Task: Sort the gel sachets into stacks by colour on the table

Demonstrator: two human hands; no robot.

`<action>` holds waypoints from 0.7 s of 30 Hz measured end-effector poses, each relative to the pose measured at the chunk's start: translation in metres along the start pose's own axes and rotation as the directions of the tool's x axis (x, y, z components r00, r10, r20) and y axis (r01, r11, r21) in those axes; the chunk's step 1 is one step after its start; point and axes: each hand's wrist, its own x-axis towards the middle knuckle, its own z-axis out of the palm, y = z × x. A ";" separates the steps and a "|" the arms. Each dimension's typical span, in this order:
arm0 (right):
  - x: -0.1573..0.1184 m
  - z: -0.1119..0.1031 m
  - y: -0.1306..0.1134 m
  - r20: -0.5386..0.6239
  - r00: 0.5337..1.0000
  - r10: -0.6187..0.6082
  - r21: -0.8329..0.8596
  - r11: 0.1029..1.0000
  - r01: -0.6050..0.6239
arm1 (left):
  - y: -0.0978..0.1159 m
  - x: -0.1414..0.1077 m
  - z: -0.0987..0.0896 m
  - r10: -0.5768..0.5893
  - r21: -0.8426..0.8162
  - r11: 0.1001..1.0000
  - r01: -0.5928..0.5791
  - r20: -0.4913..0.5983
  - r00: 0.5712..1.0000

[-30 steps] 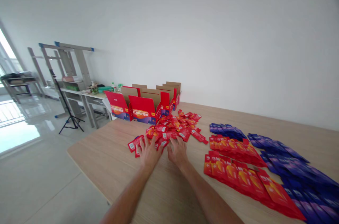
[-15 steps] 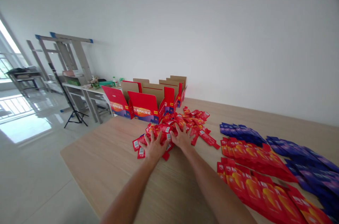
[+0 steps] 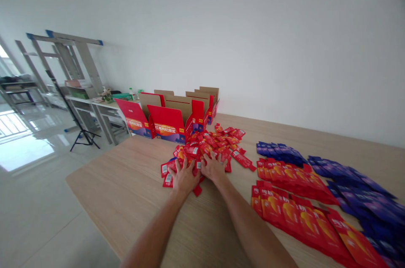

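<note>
A loose heap of red sachets [image 3: 221,137], some showing white barcode labels, lies in the middle of the wooden table [image 3: 126,175]. On the heap's near left side rests my left hand [image 3: 184,178], its fingers spread over the sachets. Beside it my right hand [image 3: 214,167] lies on the near edge of the same heap, fingers apart and pointing away from me. Neither hand grips a sachet. A bit of blue shows under the red sachets by my left hand. What lies directly beneath both palms is hidden.
Behind the heap stand several open red cardboard boxes [image 3: 169,126]. To the right are overlapping rows of red sachets [image 3: 291,175] and blue sachets [image 3: 280,152]. A black tripod [image 3: 84,135] stands on the floor at left, near a metal frame [image 3: 72,40] and a white wall.
Both hands have drawn slightly nearer to me on the heap, fingers still spread. The view has shifted a little, moving the boxes and sachet rows leftward in the picture.
</note>
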 end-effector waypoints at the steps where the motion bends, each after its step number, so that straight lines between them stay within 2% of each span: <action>1: -0.007 -0.001 0.001 0.002 1.000 -0.016 -0.004 1.000 0.016 | 0.001 -0.006 -0.001 0.008 -0.002 1.000 -0.008 -0.003 1.000; 7: -0.052 -0.008 0.005 0.047 0.994 -0.101 -0.001 0.995 0.101 | 0.008 -0.050 -0.013 0.067 -0.040 0.997 -0.068 -0.014 0.998; 12: -0.092 -0.015 0.004 0.098 0.975 -0.197 0.070 0.979 0.191 | 0.009 -0.087 -0.027 0.091 -0.060 0.994 -0.093 -0.031 0.995; 17: -0.129 -0.024 0.001 0.138 0.961 -0.239 0.135 0.966 0.221 | 0.005 -0.118 -0.039 0.072 -0.050 0.996 -0.075 -0.054 0.996; 21: -0.149 -0.031 0.004 0.143 0.937 -0.319 0.185 0.938 0.292 | 0.004 -0.136 -0.042 0.051 -0.038 0.998 -0.053 -0.068 0.996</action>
